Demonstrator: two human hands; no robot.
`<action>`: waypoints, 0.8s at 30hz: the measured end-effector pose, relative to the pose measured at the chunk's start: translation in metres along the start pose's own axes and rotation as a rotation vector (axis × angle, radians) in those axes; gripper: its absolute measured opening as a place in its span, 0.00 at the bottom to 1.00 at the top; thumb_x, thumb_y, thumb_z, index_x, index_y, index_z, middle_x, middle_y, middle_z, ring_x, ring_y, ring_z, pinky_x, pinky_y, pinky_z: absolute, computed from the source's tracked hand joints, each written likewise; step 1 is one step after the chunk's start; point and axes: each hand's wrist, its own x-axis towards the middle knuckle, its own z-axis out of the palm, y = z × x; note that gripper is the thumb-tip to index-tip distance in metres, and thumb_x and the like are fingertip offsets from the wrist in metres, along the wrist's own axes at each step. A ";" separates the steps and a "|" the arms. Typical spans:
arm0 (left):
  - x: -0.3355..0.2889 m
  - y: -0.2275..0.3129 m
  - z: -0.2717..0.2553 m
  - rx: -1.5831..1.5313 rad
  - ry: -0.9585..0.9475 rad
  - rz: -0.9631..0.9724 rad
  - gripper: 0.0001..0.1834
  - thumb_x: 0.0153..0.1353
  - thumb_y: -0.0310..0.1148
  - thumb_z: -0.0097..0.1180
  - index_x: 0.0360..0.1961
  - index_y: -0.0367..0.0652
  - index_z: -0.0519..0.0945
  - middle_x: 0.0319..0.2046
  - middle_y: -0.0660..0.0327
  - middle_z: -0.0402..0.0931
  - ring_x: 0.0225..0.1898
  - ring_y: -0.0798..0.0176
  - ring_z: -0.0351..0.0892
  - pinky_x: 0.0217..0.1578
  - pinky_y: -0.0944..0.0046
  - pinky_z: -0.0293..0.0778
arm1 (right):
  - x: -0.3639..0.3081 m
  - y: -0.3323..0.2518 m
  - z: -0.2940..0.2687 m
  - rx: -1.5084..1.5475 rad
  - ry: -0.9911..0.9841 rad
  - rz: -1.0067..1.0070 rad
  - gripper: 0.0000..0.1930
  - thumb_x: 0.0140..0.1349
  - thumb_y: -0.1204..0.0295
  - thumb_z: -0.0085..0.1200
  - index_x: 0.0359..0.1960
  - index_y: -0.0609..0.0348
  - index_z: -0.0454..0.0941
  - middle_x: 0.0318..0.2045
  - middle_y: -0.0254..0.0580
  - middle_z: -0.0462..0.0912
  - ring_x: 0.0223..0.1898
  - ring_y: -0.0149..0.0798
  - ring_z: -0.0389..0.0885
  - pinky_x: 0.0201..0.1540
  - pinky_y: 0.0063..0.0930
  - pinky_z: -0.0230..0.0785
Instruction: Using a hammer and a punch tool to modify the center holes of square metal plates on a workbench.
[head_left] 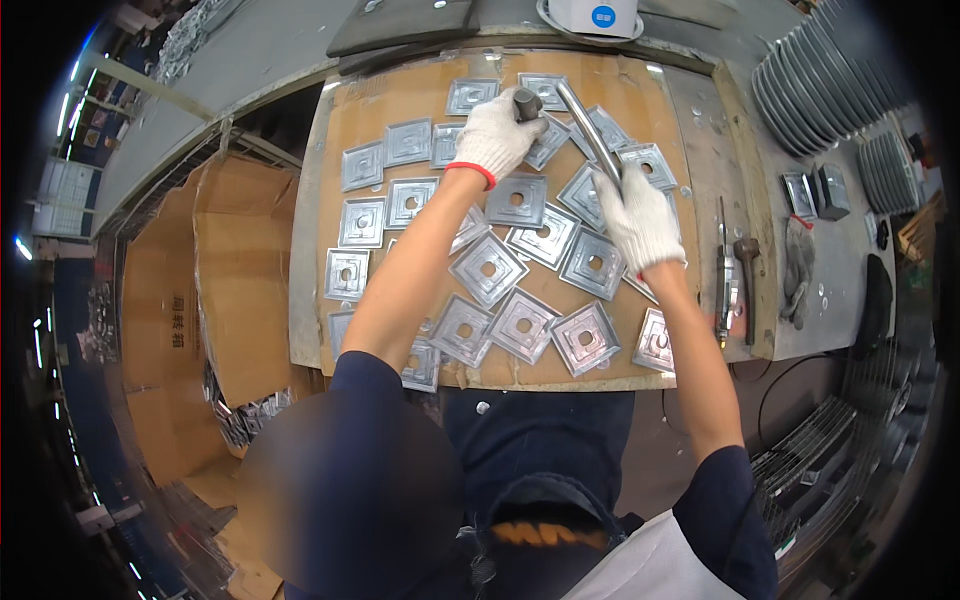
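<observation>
White knitted gloves cover both of my hands. My left hand (496, 135), with a red cuff edge, is closed around a short dark grey cylindrical tool (527, 103) near the far side of the table. To its right, my right hand (640, 222) grips a shiny metal rod (588, 125), which slants away up and to the left. Under and around both hands lie many square silvery metal plates (488, 270) with stepped rims, most showing a round centre hole. Some plates overlap, and my forearms hide others.
The plates rest on a brown-topped worktable (385, 105). Right of it are a hammer (746, 290), a thin long tool (723, 285), grey gloves (797, 270) and stacked round metal pieces (825, 85). A large cardboard box (245, 270) stands at the left; a dark pad (400, 25) lies beyond.
</observation>
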 end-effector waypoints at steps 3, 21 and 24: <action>-0.001 0.008 0.004 0.054 -0.021 0.136 0.20 0.61 0.41 0.72 0.50 0.42 0.85 0.38 0.52 0.89 0.40 0.53 0.90 0.45 0.57 0.83 | 0.042 -0.007 -0.002 -0.116 -0.012 -0.055 0.27 0.76 0.45 0.47 0.51 0.59 0.78 0.41 0.70 0.87 0.46 0.71 0.87 0.51 0.61 0.78; -0.012 0.005 -0.011 -0.084 0.083 0.042 0.21 0.58 0.41 0.72 0.47 0.38 0.85 0.36 0.53 0.89 0.39 0.55 0.90 0.45 0.59 0.83 | -0.042 0.005 0.021 -0.104 -0.039 0.024 0.27 0.78 0.45 0.45 0.49 0.60 0.75 0.33 0.69 0.87 0.40 0.72 0.88 0.46 0.63 0.78; -0.013 0.011 -0.007 -0.198 0.074 -0.074 0.22 0.57 0.43 0.72 0.46 0.39 0.85 0.35 0.52 0.89 0.38 0.53 0.89 0.46 0.58 0.83 | -0.038 0.015 0.027 -0.168 -0.061 0.024 0.28 0.78 0.44 0.44 0.50 0.61 0.75 0.32 0.69 0.87 0.39 0.72 0.88 0.46 0.63 0.78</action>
